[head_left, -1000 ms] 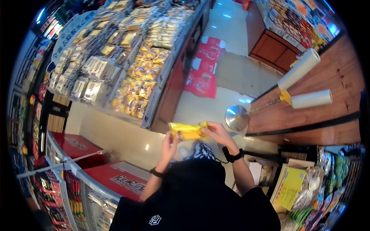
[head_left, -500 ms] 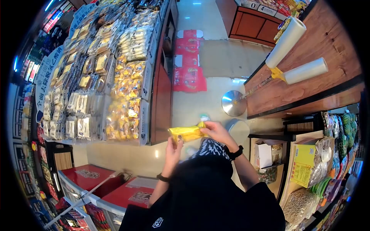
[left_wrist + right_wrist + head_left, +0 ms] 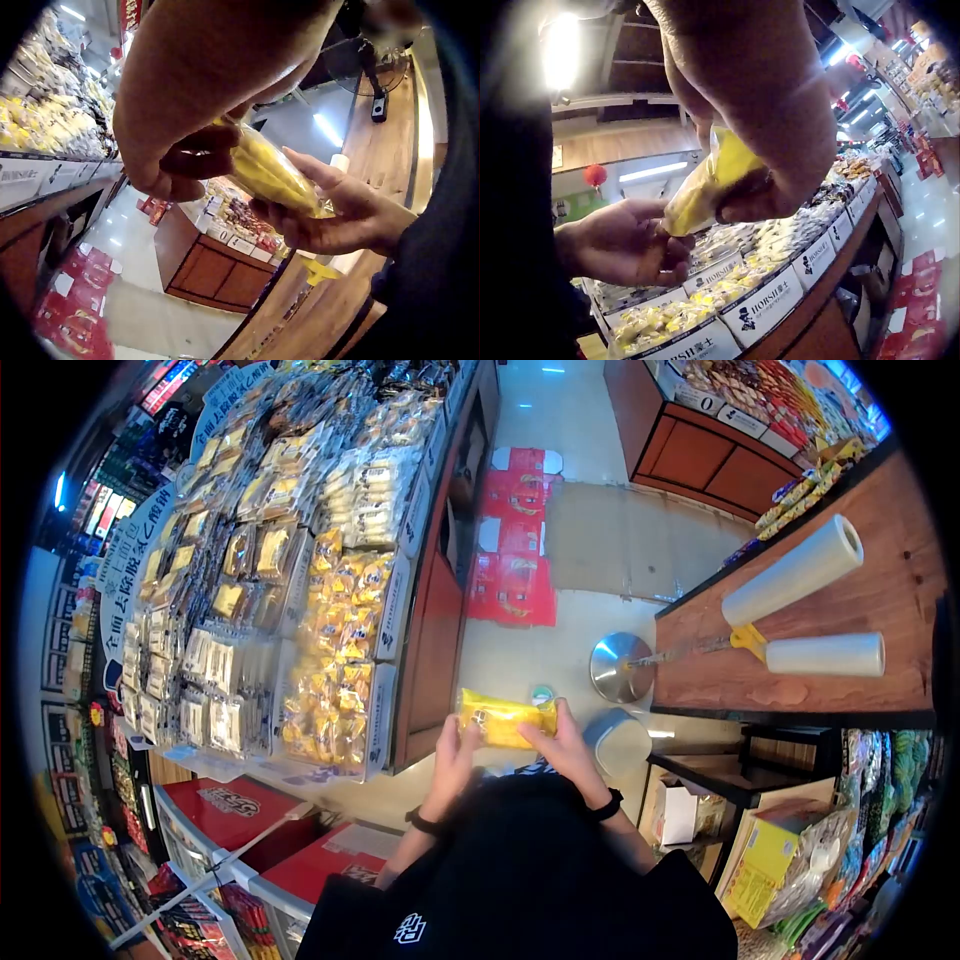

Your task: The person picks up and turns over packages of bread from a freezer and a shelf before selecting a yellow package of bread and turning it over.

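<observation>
A yellow plastic packet (image 3: 508, 722) is held level between both hands in front of the body. The left hand (image 3: 455, 760) grips its left end, and the right hand (image 3: 567, 745) grips its right end with the thumb across the front. In the left wrist view the packet (image 3: 270, 171) lies slanted between the left hand (image 3: 202, 154) and the right hand (image 3: 341, 210). The right wrist view shows clear film on the packet (image 3: 712, 184), with the left hand (image 3: 630, 244) at its lower end and the right hand (image 3: 757, 187) round its upper part.
A display counter of wrapped snacks (image 3: 340, 600) stands at the left. Red flattened cardboard (image 3: 512, 555) lies on the aisle floor. Right of it are a round metal base (image 3: 620, 667), a wooden counter (image 3: 850, 560) with plastic film rolls (image 3: 795, 570), and a bin (image 3: 617, 743). Red-topped cabinets (image 3: 230, 810) stand lower left.
The right hand has shifted from pinching the packet's twisted right end to gripping its side, thumb in front. The packet now lies flatter and more level. The head view has shifted and turned slightly.
</observation>
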The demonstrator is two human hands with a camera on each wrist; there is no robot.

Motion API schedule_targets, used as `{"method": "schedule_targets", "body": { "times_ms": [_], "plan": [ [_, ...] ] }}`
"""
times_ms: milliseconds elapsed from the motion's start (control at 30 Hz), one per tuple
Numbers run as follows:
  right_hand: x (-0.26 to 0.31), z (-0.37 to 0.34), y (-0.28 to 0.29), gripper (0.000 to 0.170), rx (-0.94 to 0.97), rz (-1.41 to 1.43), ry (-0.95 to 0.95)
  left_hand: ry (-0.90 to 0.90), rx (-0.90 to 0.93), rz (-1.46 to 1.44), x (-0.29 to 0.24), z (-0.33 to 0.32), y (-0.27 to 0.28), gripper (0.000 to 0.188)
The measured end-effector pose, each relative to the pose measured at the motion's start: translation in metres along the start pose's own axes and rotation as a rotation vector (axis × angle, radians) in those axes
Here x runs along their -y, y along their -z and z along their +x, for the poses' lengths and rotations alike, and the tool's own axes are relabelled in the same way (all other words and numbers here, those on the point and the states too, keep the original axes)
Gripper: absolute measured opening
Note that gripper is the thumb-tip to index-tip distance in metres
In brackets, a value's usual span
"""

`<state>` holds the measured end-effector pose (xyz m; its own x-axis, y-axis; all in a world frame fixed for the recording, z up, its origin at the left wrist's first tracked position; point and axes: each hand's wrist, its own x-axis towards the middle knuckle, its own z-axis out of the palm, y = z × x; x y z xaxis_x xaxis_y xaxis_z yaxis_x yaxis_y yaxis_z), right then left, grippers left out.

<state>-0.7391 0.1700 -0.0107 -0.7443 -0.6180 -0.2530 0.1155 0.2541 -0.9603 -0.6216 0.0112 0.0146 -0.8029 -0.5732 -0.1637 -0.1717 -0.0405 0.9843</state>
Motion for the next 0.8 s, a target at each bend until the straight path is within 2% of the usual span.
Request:
{"method": "schedule_targets", "body": {
  "times_ms": [100, 300, 367, 433, 500, 533, 633, 800],
  "plan": [
    [0.005, 0.028, 0.022, 0.039, 0.015, 0.122, -0.003, 0.085, -0.01, -0.051, -0.003, 0.029, -0.017, 0.023],
    [0.024, 0.074, 0.069, 0.043, 0.019, 0.349, -0.001, 0.132, -0.087, -0.042, -0.019, 0.079, -0.065, 0.024],
    [0.019, 0.09, 0.083, 0.043, -0.037, 0.28, 0.046, 0.062, -0.113, -0.033, -0.009, 0.096, -0.082, 0.025],
    [0.017, 0.102, 0.097, 0.041, -0.003, 0.331, 0.029, -0.001, -0.146, -0.018, -0.011, 0.104, -0.091, 0.026],
    [0.02, 0.113, 0.106, 0.039, 0.038, 0.384, 0.011, 0.246, -0.07, -0.101, -0.034, 0.11, -0.098, 0.027],
    [0.023, 0.117, 0.11, 0.038, 0.032, 0.372, -0.008, 0.039, -0.079, 0.015, -0.002, 0.118, -0.096, 0.027],
    [0.027, 0.131, 0.119, 0.037, 0.002, 0.377, -0.048, -0.019, -0.08, 0.131, 0.003, 0.136, -0.099, 0.026],
    [0.013, 0.16, 0.131, 0.034, -0.066, 0.43, -0.124, 0.031, -0.043, 0.075, 0.003, 0.171, -0.114, 0.027]
  ]
}}
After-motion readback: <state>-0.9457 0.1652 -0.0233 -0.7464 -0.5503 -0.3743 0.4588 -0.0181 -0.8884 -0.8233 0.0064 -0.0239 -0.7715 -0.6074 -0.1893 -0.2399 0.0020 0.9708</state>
